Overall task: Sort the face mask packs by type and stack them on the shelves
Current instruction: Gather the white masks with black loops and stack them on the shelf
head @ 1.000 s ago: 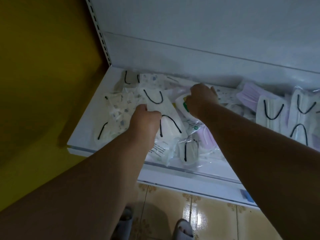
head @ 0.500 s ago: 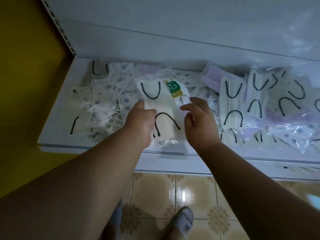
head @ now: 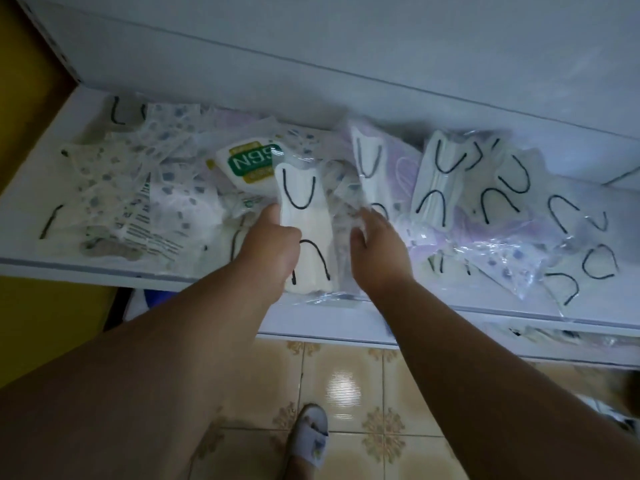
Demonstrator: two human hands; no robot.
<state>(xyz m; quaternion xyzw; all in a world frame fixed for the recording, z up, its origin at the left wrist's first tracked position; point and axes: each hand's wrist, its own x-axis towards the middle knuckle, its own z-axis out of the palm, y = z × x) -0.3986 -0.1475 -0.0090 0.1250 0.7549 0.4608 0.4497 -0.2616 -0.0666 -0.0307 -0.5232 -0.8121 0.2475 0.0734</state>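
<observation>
Gripping clear-wrapped white mask pack with black ear loops [head: 304,233], left hand [head: 268,245] holds it at front edge of white metal shelf [head: 86,268]. Right hand [head: 375,247], at 3 o'clock of pack, fingers loosely curled, touching clear wrapper; grasp unclear. Green-labelled N95 pack [head: 251,162] lies at 11 o'clock.

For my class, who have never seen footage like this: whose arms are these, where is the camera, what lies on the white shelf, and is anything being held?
There is no machine here. A person wears a wide-angle camera on the head, so you look down along both bare arms. The left hand grips a white mask pack with black ear loops. The right hand reaches into clear wrapping beside that pack; whether it holds anything cannot be told. On the white shelf lie unsorted packs: patterned ones at the left, a green N95 pack behind the hands, lilac masks and more black-looped white ones at the right. Below are floor tiles and a slipper.
</observation>
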